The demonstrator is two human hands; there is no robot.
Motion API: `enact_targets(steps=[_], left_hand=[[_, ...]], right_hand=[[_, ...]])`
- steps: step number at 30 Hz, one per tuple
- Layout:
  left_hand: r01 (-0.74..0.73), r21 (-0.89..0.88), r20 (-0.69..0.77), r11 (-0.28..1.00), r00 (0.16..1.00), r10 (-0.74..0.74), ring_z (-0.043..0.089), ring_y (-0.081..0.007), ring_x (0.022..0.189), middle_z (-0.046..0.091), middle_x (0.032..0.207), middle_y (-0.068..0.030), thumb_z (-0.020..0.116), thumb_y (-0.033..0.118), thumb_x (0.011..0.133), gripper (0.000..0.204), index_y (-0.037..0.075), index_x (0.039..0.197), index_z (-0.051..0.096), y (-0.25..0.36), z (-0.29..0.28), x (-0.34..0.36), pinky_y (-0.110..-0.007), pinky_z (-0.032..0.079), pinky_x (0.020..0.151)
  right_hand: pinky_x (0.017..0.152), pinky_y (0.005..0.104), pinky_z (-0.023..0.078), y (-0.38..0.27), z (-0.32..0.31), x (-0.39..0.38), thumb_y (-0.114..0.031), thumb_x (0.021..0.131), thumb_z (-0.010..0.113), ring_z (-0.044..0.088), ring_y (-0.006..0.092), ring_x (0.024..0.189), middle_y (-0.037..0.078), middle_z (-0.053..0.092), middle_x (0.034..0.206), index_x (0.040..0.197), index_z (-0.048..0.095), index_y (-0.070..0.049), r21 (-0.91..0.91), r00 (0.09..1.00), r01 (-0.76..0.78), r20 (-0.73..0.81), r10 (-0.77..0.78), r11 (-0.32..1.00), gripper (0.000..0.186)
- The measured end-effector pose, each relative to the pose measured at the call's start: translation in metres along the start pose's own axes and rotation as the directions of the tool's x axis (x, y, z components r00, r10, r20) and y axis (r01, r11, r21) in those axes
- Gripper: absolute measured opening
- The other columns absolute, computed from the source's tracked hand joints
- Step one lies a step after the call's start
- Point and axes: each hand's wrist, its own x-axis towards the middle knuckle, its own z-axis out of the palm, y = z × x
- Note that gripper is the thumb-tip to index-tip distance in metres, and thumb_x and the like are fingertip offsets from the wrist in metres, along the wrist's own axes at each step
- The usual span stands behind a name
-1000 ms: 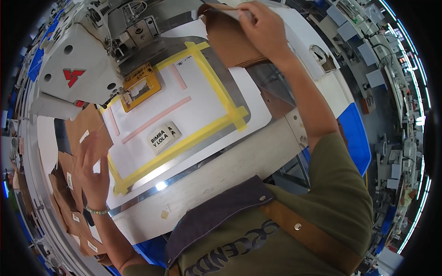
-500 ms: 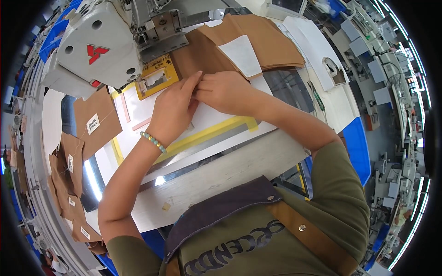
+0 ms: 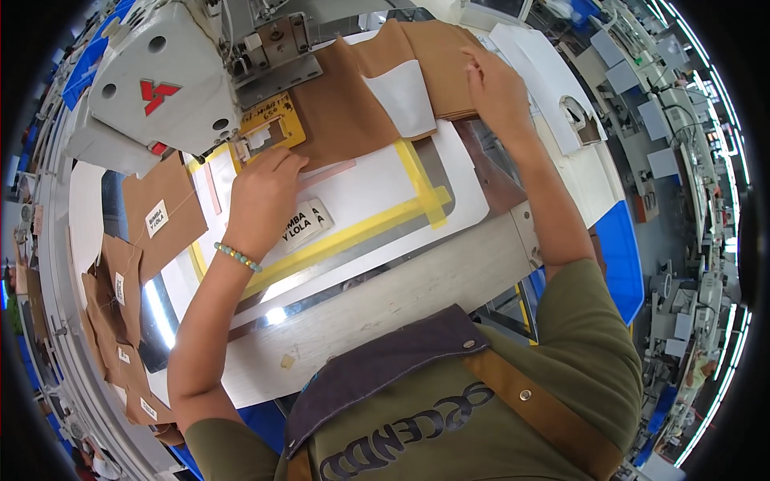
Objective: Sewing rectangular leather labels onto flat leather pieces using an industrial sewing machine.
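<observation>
My left hand, with a beaded bracelet at its wrist, is beside a yellow template frame below the sewing machine head. Its fingers are curled together near the lower corner of a brown panel; what they hold, if anything, is hidden. White labels with black print lie just right of that hand. My right hand is over the right side of a stack of brown panels, its thumb and fingers apart and nothing visible in them. A white piece lies across the brown material.
Brown panels with sewn-on white labels hang along the left side, joined by thread. Yellow tape borders the white work sheet. Tweezers or a similar small tool lie hidden behind my right arm. A blue bin stands at right.
My hands, together before, have parted: the left moved left toward the template frame, the right up and right to the stack. The white labels have come into sight, and the brown material has shifted.
</observation>
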Motion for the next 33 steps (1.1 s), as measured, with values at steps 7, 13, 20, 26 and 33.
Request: enact_targets(steps=[7,13,20,26,33], left_hand=[[0.042,-0.062,-0.048,0.997,0.998,-0.045,0.071,-0.0339,0.092,0.073,0.099,-0.0126,0.070,-0.002,0.087,0.017,0.002,0.103,0.075,-0.004,0.001,-0.006,-0.042,0.059,0.082],[-0.019,-0.005,-0.013,1.000,1.000,0.019,0.071,-0.0331,0.091,0.073,0.098,-0.0120,0.071,-0.004,0.085,0.018,0.002,0.102,0.075,-0.008,-0.004,-0.010,-0.042,0.059,0.080],[-0.090,0.183,-0.024,0.979,0.995,0.096,0.070,-0.0282,0.089,0.072,0.097,-0.0096,0.071,-0.001,0.080,0.020,0.003,0.100,0.073,-0.028,-0.017,-0.032,-0.039,0.059,0.078],[-0.171,0.280,-0.034,0.945,0.982,0.188,0.069,-0.0243,0.089,0.074,0.105,-0.0065,0.072,0.000,0.080,0.025,0.003,0.105,0.073,-0.033,-0.025,-0.041,-0.037,0.059,0.076],[-0.224,0.366,0.110,0.903,0.974,0.197,0.067,-0.0217,0.092,0.073,0.106,-0.0041,0.073,0.003,0.079,0.029,0.003,0.107,0.073,-0.041,-0.032,-0.055,-0.034,0.058,0.076]], right_hand=[[0.095,0.0417,0.053,-0.049,-0.002,-0.047,-0.016,0.094,0.074,0.066,0.0317,0.114,0.013,0.068,0.127,0.135,0.067,-0.008,-0.056,0.742,0.666,-0.054,-0.669,0.744,0.043],[0.087,0.0449,0.050,-0.053,0.028,-0.036,-0.016,0.095,0.066,0.068,0.0261,0.089,0.009,0.072,0.097,0.133,0.066,-0.010,-0.063,0.902,0.431,0.039,-0.429,0.900,0.038],[0.101,0.0431,0.051,0.040,0.028,0.003,-0.018,0.097,0.066,0.068,0.0317,0.107,0.014,0.070,0.107,0.138,0.063,-0.010,0.391,0.933,-0.213,-0.190,0.305,0.895,0.041],[0.113,0.0475,0.044,0.042,0.012,-0.021,-0.016,0.097,0.068,0.059,0.0367,0.128,0.012,0.066,0.136,0.138,0.062,-0.006,-0.005,0.834,0.256,-0.504,-0.224,0.967,0.043],[0.129,0.0581,0.022,-0.063,0.014,-0.080,-0.040,0.106,0.062,0.029,0.0281,0.160,0.011,0.047,0.164,0.149,0.056,-0.003,0.100,0.616,0.728,0.337,-0.712,0.678,0.057]])
